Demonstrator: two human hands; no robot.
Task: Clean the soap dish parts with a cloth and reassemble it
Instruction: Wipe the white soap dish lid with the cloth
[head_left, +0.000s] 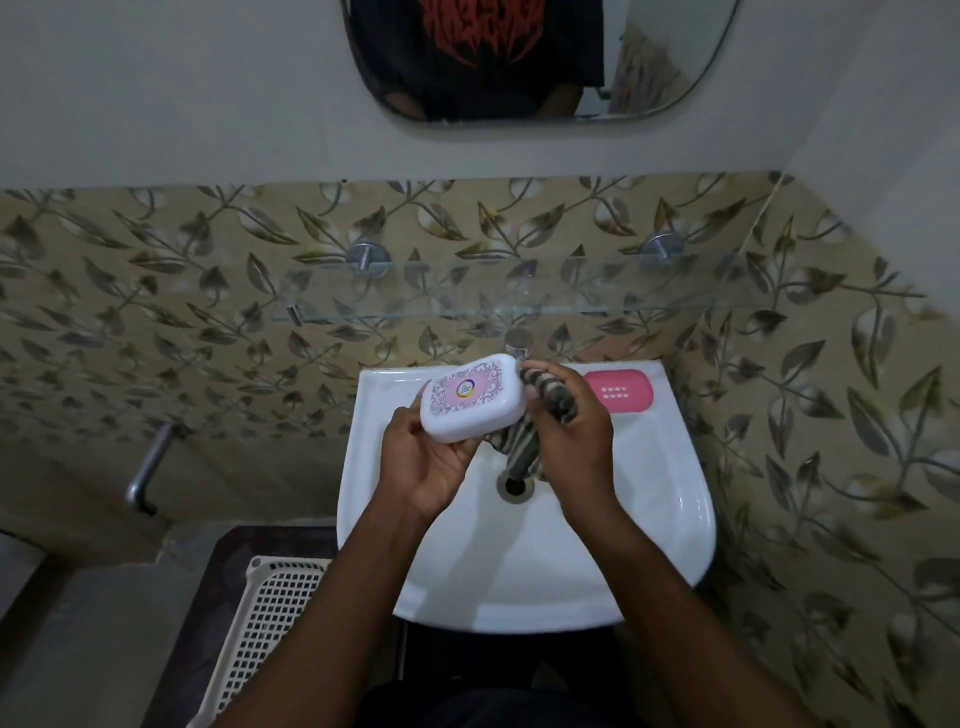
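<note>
White washbasin, pink slotted tray on its back ledge — right of the tap

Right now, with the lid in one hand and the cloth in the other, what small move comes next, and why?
Probably wipe the striped cloth in the right hand across the white lid the left hand holds: it touches only the lid's right end; the pink tray sits apart on the sink.
</note>
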